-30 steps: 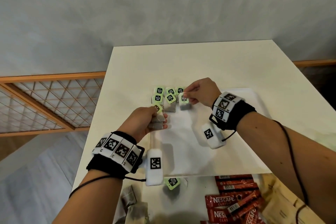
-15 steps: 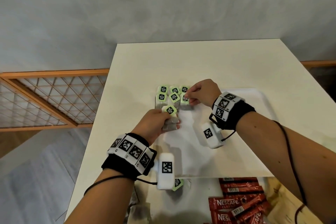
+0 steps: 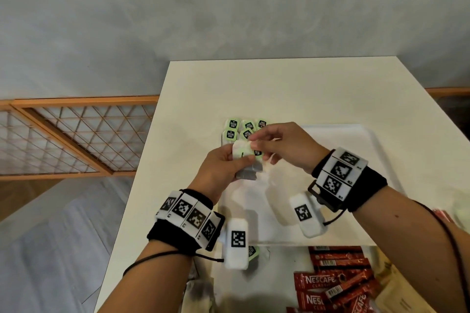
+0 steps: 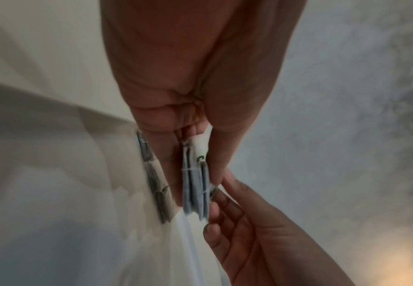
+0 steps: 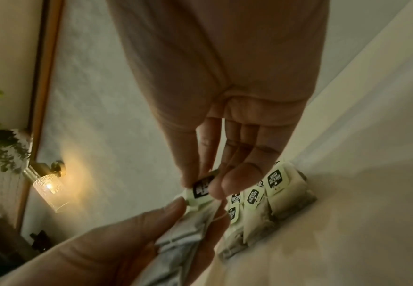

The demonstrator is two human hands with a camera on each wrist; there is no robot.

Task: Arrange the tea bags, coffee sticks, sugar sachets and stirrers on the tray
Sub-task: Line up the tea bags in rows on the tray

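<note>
Two hands share a tea-bag bundle point(image 3: 248, 170): left hand point(image 3: 218, 168) grips it, right hand point(image 3: 277, 146) pinches one green tag point(image 5: 201, 190); tugging may snag strings and spill bags.

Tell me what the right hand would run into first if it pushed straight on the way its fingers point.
Probably the left hand. The right hand points leftward, pinching the tag of the tea bags that the left hand grips, so those fingers lie directly ahead. The tea bags laid on the tray sit beyond and lower; depth is uncertain.
</note>
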